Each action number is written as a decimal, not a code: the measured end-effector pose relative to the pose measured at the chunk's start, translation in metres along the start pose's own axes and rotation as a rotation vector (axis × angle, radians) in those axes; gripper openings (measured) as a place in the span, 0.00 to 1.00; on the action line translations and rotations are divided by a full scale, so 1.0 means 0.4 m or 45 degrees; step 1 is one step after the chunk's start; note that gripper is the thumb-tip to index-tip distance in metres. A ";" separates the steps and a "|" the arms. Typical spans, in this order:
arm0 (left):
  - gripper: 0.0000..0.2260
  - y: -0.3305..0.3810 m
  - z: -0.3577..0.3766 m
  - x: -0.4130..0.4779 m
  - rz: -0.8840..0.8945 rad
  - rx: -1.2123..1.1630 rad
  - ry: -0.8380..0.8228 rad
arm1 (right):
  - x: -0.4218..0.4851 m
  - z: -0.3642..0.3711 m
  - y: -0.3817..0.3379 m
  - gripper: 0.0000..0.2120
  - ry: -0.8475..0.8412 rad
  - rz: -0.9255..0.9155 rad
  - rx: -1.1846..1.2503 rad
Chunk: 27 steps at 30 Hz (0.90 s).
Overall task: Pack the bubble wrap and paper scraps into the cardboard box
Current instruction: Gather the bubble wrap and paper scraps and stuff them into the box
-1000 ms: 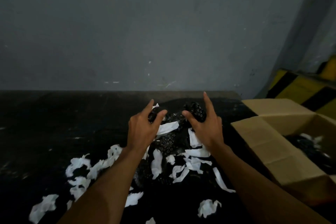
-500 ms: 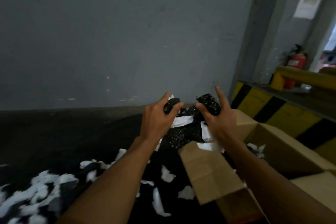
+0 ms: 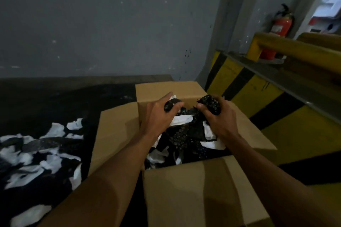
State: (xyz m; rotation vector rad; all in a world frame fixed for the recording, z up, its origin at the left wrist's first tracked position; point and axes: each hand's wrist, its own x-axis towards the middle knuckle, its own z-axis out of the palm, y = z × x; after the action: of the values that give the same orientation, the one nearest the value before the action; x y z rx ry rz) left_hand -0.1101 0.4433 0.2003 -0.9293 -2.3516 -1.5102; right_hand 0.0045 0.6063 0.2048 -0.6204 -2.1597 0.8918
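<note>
Now, with your left hand [image 3: 158, 114] and right hand [image 3: 219, 118] both clenched on the bubble wrap [image 3: 186, 131] above the open cardboard box [image 3: 193, 186], lower before releasing, so paper scraps [image 3: 180, 120] land inside.

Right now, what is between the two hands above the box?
In the head view, black bubble wrap with white paper scraps spans from the left hand to the right hand, over the open cardboard box.

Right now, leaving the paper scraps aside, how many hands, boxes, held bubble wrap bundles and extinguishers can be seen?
Hands: 2, left hand and right hand
Box: 1
Bubble wrap bundle, held by both: 1
Extinguisher: 1
Total: 5
</note>
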 end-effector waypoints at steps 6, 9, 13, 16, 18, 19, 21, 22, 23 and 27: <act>0.20 -0.039 0.060 -0.023 -0.149 0.174 -0.104 | 0.006 0.042 0.100 0.21 -0.223 0.068 0.058; 0.18 -0.072 0.075 -0.023 -0.284 0.252 -0.269 | 0.021 0.056 0.137 0.24 -0.423 0.116 0.002; 0.15 -0.088 0.079 -0.029 -0.362 0.258 -0.411 | 0.045 0.061 0.152 0.16 -0.484 0.141 -0.074; 0.19 -0.084 0.085 -0.035 -0.348 0.257 -0.467 | 0.062 0.070 0.164 0.13 -0.461 0.133 -0.152; 0.18 -0.082 0.093 -0.032 -0.337 0.249 -0.473 | 0.068 0.072 0.170 0.13 -0.429 0.159 -0.113; 0.17 -0.080 0.096 -0.030 -0.342 0.239 -0.471 | 0.071 0.072 0.169 0.13 -0.411 0.170 -0.097; 0.16 -0.077 0.099 -0.023 -0.347 0.244 -0.462 | 0.076 0.071 0.164 0.12 -0.365 0.170 -0.086; 0.16 -0.074 0.100 -0.019 -0.332 0.277 -0.454 | 0.079 0.070 0.162 0.12 -0.340 0.158 -0.089; 0.16 -0.072 0.100 -0.016 -0.305 0.320 -0.440 | 0.081 0.070 0.158 0.13 -0.321 0.144 -0.096; 0.17 -0.059 0.087 -0.009 -0.265 0.421 -0.312 | 0.081 0.070 0.136 0.14 -0.316 0.095 -0.119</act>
State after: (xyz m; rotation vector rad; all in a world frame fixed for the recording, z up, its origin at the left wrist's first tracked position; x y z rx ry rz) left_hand -0.1156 0.4655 0.1647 -0.8490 -2.8361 -1.0653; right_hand -0.0287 0.6511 0.1636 -0.6693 -2.4256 0.9540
